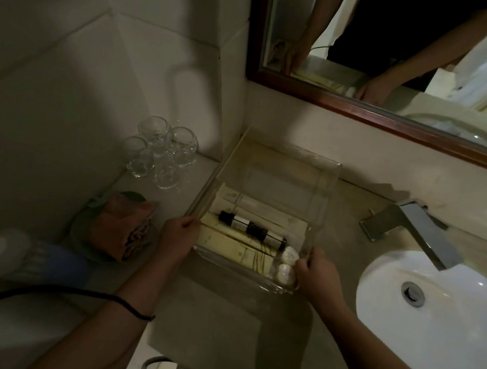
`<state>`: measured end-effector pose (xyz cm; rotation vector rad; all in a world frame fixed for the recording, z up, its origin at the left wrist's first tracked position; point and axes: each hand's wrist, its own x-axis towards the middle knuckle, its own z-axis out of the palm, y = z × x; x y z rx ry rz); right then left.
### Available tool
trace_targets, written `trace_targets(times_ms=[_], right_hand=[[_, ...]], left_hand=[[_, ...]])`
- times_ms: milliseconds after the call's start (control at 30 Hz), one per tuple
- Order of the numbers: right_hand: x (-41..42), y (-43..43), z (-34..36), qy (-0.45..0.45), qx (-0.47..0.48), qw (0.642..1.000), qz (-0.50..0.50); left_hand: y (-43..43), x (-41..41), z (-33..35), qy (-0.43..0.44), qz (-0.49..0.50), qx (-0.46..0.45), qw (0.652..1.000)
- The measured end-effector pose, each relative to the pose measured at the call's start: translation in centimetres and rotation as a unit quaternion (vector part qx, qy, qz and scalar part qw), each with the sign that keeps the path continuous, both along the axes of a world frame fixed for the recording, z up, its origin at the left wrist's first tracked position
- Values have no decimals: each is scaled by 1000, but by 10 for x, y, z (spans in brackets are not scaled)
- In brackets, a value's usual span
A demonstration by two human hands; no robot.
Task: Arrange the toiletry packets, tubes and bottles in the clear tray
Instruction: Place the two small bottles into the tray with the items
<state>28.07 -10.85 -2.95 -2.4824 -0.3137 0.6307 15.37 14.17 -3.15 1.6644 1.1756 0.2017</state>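
Head view: clear tray (330, 190) on worktop (222, 317), long axis running toward the wall; glasses (161, 151) left, basin (435, 294) right. Left hand (175, 237) and right hand (315, 271) each grip a near corner. Packets (230, 243) and dark bottles (249, 227) lie crosswise in the near half; far half open.

A clear tray (326, 199) sat between left hand (175, 237) and right hand (317, 273).
Packets (224, 242) and a bottle (251, 227) lay inside; glasses (161, 151) beyond the left hand, basin (438, 325) beside the right.
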Motion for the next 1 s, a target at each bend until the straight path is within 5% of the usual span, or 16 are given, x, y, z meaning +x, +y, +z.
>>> trace_targets(times_ms=[300, 600, 1000], right_hand=[[23, 10, 2, -50, 17, 998, -31], [9, 5, 14, 37, 195, 975, -95], [18, 21, 11, 32, 202, 974, -96]], left_hand=[[4, 23, 5, -66, 19, -36, 997], [4, 51, 0, -99, 53, -60, 992], [9, 78, -5, -98, 101, -53, 989]])
